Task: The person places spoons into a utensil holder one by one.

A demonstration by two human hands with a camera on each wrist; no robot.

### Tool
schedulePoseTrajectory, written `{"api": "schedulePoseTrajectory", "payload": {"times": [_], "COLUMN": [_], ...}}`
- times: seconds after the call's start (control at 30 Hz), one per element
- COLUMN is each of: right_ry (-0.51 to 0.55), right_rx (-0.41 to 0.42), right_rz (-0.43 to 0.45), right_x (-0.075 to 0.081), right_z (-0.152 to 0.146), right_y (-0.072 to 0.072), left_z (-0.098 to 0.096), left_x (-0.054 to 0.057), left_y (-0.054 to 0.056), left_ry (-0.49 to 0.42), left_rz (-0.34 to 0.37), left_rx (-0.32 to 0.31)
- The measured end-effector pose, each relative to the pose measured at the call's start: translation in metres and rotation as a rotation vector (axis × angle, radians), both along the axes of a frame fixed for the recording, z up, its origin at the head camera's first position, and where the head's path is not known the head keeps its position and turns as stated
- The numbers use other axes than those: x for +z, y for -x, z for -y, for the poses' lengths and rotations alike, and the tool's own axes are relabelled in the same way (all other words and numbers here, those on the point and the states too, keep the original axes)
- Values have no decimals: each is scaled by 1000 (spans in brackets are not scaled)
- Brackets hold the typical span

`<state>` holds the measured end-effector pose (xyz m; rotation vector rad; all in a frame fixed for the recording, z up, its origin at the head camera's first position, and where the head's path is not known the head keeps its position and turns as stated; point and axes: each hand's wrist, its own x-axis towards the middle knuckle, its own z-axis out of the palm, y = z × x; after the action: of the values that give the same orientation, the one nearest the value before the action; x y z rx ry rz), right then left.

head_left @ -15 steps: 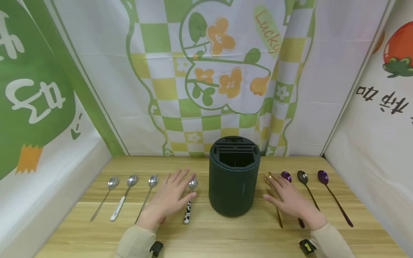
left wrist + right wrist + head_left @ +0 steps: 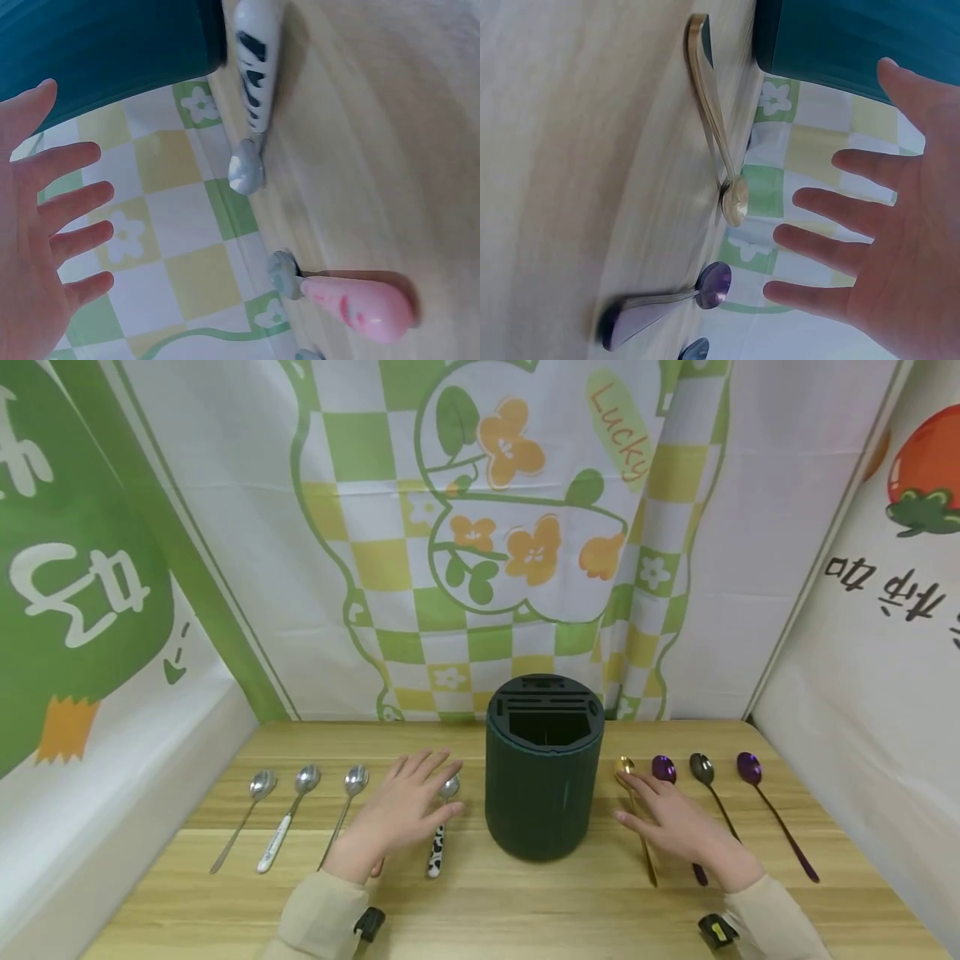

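Above the table my left hand hovers palm down with its fingers spread and holds nothing. Below it lie a spoon with a black-and-white spotted handle and a spoon with a pink handle, mostly hidden in the head view. My right hand, likewise spread and holding nothing, hovers over a gold spoon and a purple spoon. Between the hands stands a dark green cylindrical holder with a slotted top.
Left of my left hand lie a plain silver spoon, a white-handled spoon and a thin silver spoon. On the far right are a black spoon and another purple spoon. A patterned curtain hangs behind the wooden table.
My left hand has shifted slightly to the right, showing a bit of the pink handle below it. My right hand has barely moved. The spoons and holder stay in place.
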<state>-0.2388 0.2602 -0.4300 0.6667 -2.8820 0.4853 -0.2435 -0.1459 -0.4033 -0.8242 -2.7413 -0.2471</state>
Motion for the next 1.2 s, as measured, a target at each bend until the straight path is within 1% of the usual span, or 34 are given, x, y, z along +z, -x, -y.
{"api": "schedulePoseTrajectory", "payload": {"times": [0.23, 0.33, 0.47, 0.6, 0.73, 0.83, 1.0, 1.1, 1.2], "right_ry": [-10, -8, -6, -26, -40, -35, -18, -17, -19], "right_rx": [-16, -9, 5, -5, -20, -21, -28, -32, -38], "right_rz": [18, 0, -34, -37, -13, 13, 65, 83, 94], "right_x": [-1, -2, -3, -3, -3, -2, -2, -2, -2], "right_z": [-2, -1, -1, -2, -4, -5, -5, -5, -5], "right_y": [-4, -6, -7, -8, -8, -8, -8, -8, -8], "left_z": [-3, -4, -5, -6, -6, -5, -5, -5, -6], "left_x": [12, 17, 25, 31, 37, 42, 50, 54, 58], "left_y": [0, 1, 2, 3, 3, 3, 5, 6, 6], "left_ry": [32, 49, 48, 42, 62, 80, 77, 73, 71], "left_rz": [-37, -58, -61, -59, -59, -77, -110, -113, -100], "left_rx": [-28, -38, -45, -46, -33, -33, -54, -61, -58]}}
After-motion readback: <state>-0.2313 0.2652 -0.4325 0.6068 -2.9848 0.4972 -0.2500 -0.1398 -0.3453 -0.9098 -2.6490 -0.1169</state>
